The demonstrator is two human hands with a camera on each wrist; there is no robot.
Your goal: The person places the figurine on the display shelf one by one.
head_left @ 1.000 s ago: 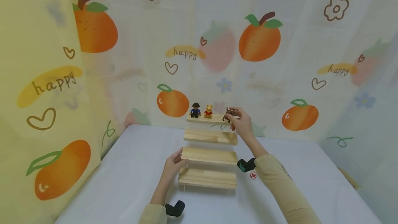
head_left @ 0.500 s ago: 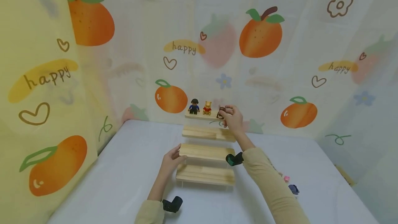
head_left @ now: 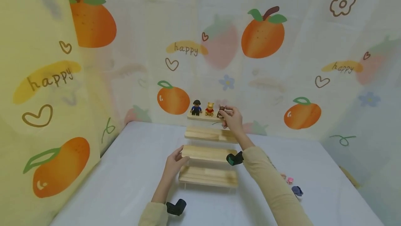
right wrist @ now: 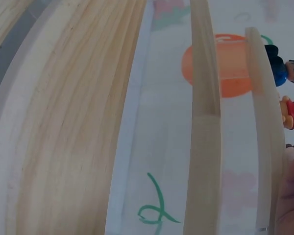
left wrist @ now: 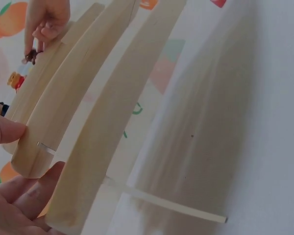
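A small dark brown animal figurine (head_left: 221,111) is upright at the top board of a stepped wooden display shelf (head_left: 209,153). My right hand (head_left: 234,118) pinches it between thumb and fingers. To its left on that board sit a yellow bear figurine in a red shirt (head_left: 209,109) and a dark-haired figurine in blue (head_left: 196,108). My left hand (head_left: 173,162) grips the left end of a lower board. In the left wrist view its thumb (left wrist: 5,131) lies at the board's end, with fingers below. The right wrist view shows only part of my right hand (right wrist: 290,196).
On the white table (head_left: 125,170), a blue-grey toy (head_left: 297,191) and a small pink toy (head_left: 290,180) lie right of the shelf, beside my right sleeve. A fruit-print curtain (head_left: 219,52) hangs close behind the top board.
My right hand has moved left along the top board, bringing the brown figurine nearer the bear and upright. Toys on the right came into view past my sleeve. My left hand keeps its hold.
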